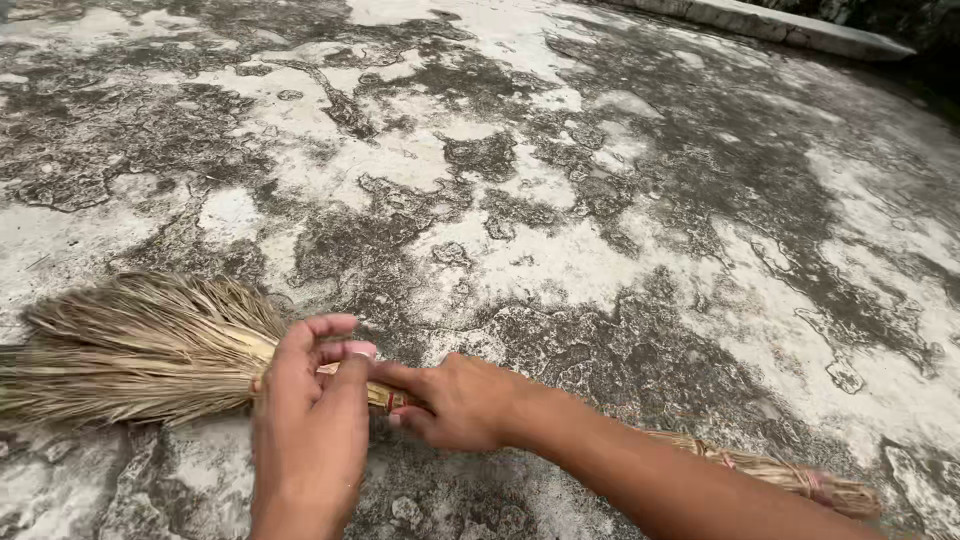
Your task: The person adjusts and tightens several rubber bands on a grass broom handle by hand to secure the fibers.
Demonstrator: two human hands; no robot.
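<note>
- The ground is a rough concrete floor (560,260), pale grey where bare and mottled all over with dark, crusty blotches that look like dried moss or grime.
- It is outdoors or open to daylight; the light is flat and even, with no sharp shadows.
- A low concrete curb (790,28) runs along the far upper right edge, with dark shade beyond it.
- A grass broom (140,350) lies flat on the floor along the bottom of the view, its fan of dry, straw-coloured bristles spread out toward the left edge.
- The broom's bound handle runs right from the bristles, passes under both hands and the right forearm, and ends at the lower right in a butt wrapped with pinkish ties (815,485).
- The left hand (310,420) comes up from the bottom edge, back toward the camera, fingers curled loosely over the neck of the broom where bristles meet handle; thumb and forefinger look pinched at the binding.
- The right hand (455,400) reaches in from the lower right, forearm stretched across the handle, wrist low and fingers pointing left.
- Its fingertips pinch the handle at a reddish band just beside the left hand; the two hands touch or nearly touch.
</note>
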